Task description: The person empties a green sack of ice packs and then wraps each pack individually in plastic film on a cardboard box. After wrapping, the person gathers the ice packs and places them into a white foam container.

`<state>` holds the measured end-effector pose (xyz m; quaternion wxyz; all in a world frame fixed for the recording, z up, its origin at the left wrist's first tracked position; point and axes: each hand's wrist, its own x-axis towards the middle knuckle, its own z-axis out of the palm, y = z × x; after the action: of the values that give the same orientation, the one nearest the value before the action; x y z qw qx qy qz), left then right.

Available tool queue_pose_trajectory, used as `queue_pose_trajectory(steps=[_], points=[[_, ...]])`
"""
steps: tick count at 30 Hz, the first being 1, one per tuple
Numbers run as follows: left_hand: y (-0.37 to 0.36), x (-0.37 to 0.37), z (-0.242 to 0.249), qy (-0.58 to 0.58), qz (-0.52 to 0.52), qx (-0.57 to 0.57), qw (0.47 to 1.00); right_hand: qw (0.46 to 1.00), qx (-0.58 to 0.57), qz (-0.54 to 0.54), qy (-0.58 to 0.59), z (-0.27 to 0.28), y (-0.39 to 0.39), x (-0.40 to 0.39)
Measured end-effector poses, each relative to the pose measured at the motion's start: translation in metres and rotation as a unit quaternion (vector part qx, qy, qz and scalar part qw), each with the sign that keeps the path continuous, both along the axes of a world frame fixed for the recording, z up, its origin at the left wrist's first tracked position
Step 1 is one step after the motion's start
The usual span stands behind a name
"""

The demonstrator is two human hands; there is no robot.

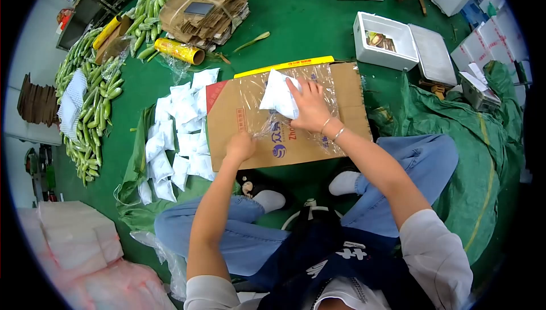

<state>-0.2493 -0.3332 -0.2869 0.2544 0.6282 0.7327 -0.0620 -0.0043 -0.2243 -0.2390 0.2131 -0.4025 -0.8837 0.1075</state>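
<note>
A flat cardboard box point(227, 105) lies in front of my legs, with clear plastic film point(256, 91) spread over it. My right hand point(311, 105) grips a white ice pack point(277, 95) above the film, near the middle of the cardboard. At the left front of the cardboard, my left hand point(241, 146) is closed, pinching the film's edge. A long yellow cling film box point(284, 67) runs along the far side. Several more white ice packs point(185, 114) are heaped to the left, partly on a green sack.
Long green corn cobs point(94, 122) pile up at the left, near a yellow roll point(177, 50) and stacked cardboard point(202, 6). An open white foam box point(384, 40) stands at the far right. A green tarp point(449, 156) lies right, pink-white bags point(85, 242) lower left.
</note>
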Motion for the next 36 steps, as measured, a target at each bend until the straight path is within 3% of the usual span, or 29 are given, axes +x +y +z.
queue_pose_trajectory(steps=[1, 2, 3, 5, 9, 10, 11, 12, 13, 14, 16, 17, 18, 19, 20, 21, 22, 24, 25, 26, 30, 32, 33, 35, 36], points=[[-0.004, -0.003, 0.004, 0.003, 0.003, -0.006, 1.0, 1.0, -0.006, 0.003, 0.003, -0.009, -0.003, -0.003], [-0.006, -0.006, 0.009, -0.21, 0.144, -0.065, 0.965, 1.0, -0.014, 0.021, -0.007, -0.017, -0.005, -0.002], [-0.002, -0.004, 0.021, -0.41, 0.274, -0.116, 0.862, 0.999, -0.018, 0.037, -0.017, -0.021, -0.002, 0.001], [0.025, 0.003, 0.047, -0.44, 0.279, -0.061, 0.851, 0.993, -0.023, 0.103, -0.046, -0.021, -0.009, 0.013], [0.041, 0.034, 0.075, -0.55, 0.33, 0.116, 0.758, 0.979, -0.052, 0.18, -0.082, -0.013, -0.007, 0.007], [0.052, 0.032, 0.06, -0.507, 0.208, 0.138, 0.825, 0.982, -0.053, 0.171, -0.06, -0.013, -0.002, 0.006], [0.058, 0.034, 0.045, -0.508, 0.201, 0.139, 0.826, 0.983, -0.049, 0.165, -0.059, -0.015, 0.008, 0.005], [0.061, 0.044, 0.04, -0.363, 0.006, 0.274, 0.891, 0.966, -0.167, 0.197, -0.021, -0.016, 0.021, 0.005], [0.063, 0.049, 0.035, -0.191, -0.189, 0.389, 0.881, 0.932, -0.282, 0.226, 0.018, -0.018, 0.033, 0.006], [0.063, 0.05, 0.033, -0.196, -0.193, 0.39, 0.879, 0.894, -0.376, 0.239, 0.039, -0.019, 0.044, 0.01], [0.066, 0.056, 0.062, -0.157, -0.267, 0.317, 0.897, 0.899, -0.38, 0.195, 0.101, -0.02, 0.041, 0.021], [0.071, 0.055, 0.061, -0.158, -0.273, 0.318, 0.894, 0.895, -0.384, 0.157, 0.165, -0.022, 0.032, 0.024], [0.075, 0.053, 0.056, -0.117, -0.28, 0.293, 0.907, 0.894, -0.367, 0.052, 0.252, -0.032, 0.014, 0.024], [0.08, 0.052, 0.054, -0.076, -0.283, 0.271, 0.917, 0.897, -0.362, 0.051, 0.249, -0.034, -0.015, 0.024], [0.086, 0.053, 0.056, -0.077, -0.285, 0.279, 0.914, 0.947, -0.229, -0.067, 0.215, -0.035, -0.045, 0.024], [0.091, 0.054, 0.058, -0.08, -0.28, 0.261, 0.92, 0.963, -0.088, -0.184, 0.174, -0.035, -0.058, 0.026], [0.092, 0.055, 0.058, -0.084, -0.277, 0.238, 0.927, 0.963, -0.085, -0.188, 0.171, -0.046, -0.056, 0.041], [0.093, 0.049, 0.059, -0.091, -0.301, 0.26, 0.913, 0.996, -0.08, -0.022, -0.03, -0.082, -0.06, 0.078], [0.095, 0.045, 0.061, -0.094, -0.316, 0.287, 0.899, 0.985, -0.105, -0.132, 0.026, -0.041, -0.057, 0.085], [0.092, 0.044, 0.073, -0.086, -0.304, 0.243, 0.917, 0.961, -0.102, -0.206, 0.153, -0.015, -0.045, 0.095], [0.073, 0.063, 0.113, -0.085, -0.283, 0.192, 0.936, 0.949, -0.127, -0.165, 0.237, 0.065, 0.017, 0.089], [0.065, 0.088, 0.142, -0.063, -0.263, 0.094, 0.958, 0.924, -0.247, -0.181, 0.228, 0.068, 0.043, 0.059], [0.062, 0.086, 0.135, -0.061, -0.262, 0.093, 0.959, 0.947, -0.212, -0.139, 0.198, 0.06, 0.042, 0.043], [0.057, 0.074, 0.114, -0.25, -0.17, 0.003, 0.953, 0.977, -0.182, -0.042, 0.099, 0.06, 0.018, 0.02], [0.055, 0.069, 0.119, -0.288, -0.125, -0.094, 0.945, 0.981, -0.19, 0.011, 0.03, 0.069, -0.016, 0.014]])
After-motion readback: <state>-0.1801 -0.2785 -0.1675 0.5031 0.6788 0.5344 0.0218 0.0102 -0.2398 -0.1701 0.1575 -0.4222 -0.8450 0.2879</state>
